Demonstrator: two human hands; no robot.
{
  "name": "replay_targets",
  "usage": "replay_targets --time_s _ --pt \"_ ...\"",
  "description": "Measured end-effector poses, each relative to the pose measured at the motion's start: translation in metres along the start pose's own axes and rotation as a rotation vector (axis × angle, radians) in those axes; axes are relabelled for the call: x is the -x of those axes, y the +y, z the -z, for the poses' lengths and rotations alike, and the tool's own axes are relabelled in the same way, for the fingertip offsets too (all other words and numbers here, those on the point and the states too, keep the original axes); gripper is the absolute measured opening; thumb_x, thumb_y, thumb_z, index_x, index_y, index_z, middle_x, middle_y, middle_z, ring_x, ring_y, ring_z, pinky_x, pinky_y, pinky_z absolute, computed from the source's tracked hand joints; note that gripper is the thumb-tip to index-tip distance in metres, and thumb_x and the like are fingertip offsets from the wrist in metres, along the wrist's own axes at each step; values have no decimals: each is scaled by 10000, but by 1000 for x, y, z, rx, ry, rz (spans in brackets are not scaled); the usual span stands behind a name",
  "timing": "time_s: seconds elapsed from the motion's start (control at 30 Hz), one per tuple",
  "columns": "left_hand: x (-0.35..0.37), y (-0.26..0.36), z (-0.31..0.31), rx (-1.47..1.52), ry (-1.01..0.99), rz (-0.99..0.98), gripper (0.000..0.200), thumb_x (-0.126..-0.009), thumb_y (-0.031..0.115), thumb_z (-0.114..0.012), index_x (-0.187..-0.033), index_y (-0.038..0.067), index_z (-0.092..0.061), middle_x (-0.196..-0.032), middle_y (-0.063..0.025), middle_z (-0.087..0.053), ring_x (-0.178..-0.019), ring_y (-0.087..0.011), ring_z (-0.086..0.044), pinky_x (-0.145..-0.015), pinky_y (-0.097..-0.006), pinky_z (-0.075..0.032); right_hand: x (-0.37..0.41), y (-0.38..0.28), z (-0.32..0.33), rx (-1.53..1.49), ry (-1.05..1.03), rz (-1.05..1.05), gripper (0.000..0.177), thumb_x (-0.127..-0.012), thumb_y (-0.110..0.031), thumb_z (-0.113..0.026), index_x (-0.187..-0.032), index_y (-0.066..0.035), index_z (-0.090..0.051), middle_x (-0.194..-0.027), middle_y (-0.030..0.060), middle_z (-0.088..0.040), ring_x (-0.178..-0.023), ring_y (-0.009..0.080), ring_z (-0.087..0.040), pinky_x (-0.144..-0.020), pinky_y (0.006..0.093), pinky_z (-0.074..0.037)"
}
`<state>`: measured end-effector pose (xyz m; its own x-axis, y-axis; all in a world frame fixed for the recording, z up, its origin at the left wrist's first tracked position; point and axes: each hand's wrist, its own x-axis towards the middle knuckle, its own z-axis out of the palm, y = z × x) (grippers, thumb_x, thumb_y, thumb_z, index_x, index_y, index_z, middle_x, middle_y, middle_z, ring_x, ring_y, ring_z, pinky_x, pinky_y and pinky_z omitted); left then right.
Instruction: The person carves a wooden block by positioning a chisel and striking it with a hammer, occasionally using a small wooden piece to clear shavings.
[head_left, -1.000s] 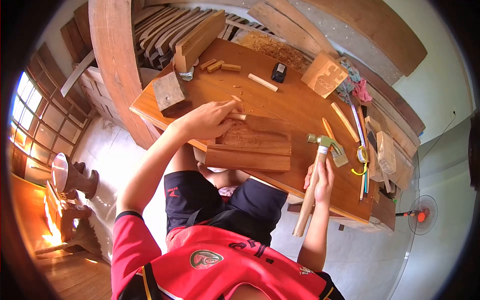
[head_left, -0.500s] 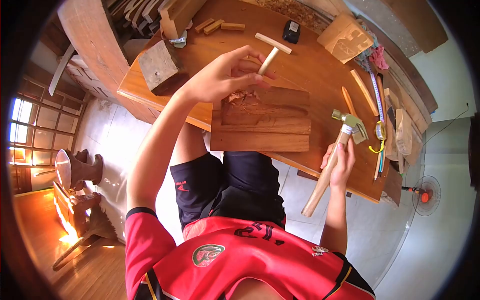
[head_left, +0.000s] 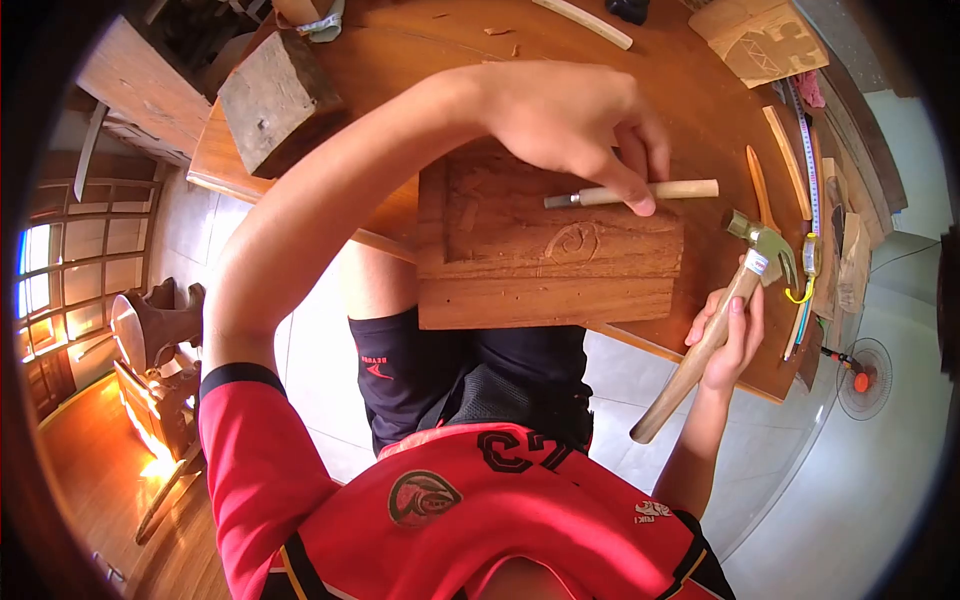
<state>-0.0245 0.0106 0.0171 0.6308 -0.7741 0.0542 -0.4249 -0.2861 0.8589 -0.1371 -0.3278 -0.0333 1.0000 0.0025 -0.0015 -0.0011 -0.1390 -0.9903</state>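
My left hand [head_left: 585,125] reaches over the carved wooden board [head_left: 550,300] and pinches a chisel [head_left: 690,188]. The chisel lies nearly level, its pale wooden handle toward the right and its short grey metal end toward the left. My right hand [head_left: 735,335] is closed round the wooden handle of a claw hammer [head_left: 695,365], just off the table's front edge, with the head up and the handle slanting down-left. On the board's face a spiral outline, a recessed area at the left and a small wood shaving are visible.
A dark wooden block [head_left: 275,105] sits on the table [head_left: 400,60] at the left. At the back right are a carved wood piece [head_left: 760,40] and a pale wooden stick [head_left: 590,22]. Wood strips, a pencil-like stick [head_left: 757,185] and a tape measure [head_left: 808,250] lie at the right.
My left hand has moved right and turned palm-down, bringing the chisel from upright to nearly level over the board. Loose shavings on the board are fewer. The view has shifted; the hammer stays held.
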Motion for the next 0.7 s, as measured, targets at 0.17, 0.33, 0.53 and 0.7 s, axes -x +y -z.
replay_targets --time_s 0.17,0.33,0.53,0.7 --pt "2 -9 3 197 -52 93 362 -885 315 -813 -1069 7 -768 -945 -70 -796 -924 -152 -688 -831 -312 -509 2 -2 -1 23 -10 -1 575 -1032 -206 -467 -1540 38 -358 -770 89 -532 -472 124 -509 -429 250 -441" --pt "-12 -28 5 204 -123 -72 359 -884 347 -813 -1063 38 -779 -1318 -161 -695 -1176 -261 -632 -990 -376 -480 17 -18 -13 -6 -74 -57 591 -1028 -213 -507 -1534 48 -348 -760 99 -539 -467 134 -512 -427 257 -441" --pt "-21 -39 12 94 -209 -171 505 -870 502 -767 -1101 54 -798 -1539 -279 -487 -1488 -382 -406 -1188 -401 -356 30 -45 -27 20 -80 -111 589 -1033 -218 -501 -1514 72 -325 -758 126 -558 -463 147 -515 -433 270 -459" --pt "-15 -38 1 141 -182 -205 502 -854 502 -781 -1106 68 -804 -1525 -256 -516 -1479 -365 -423 -1179 -412 -364 34 -58 -31 74 -85 -138 605 -1022 -233 -502 -1507 80 -319 -752 136 -566 -464 152 -523 -441 269 -470"
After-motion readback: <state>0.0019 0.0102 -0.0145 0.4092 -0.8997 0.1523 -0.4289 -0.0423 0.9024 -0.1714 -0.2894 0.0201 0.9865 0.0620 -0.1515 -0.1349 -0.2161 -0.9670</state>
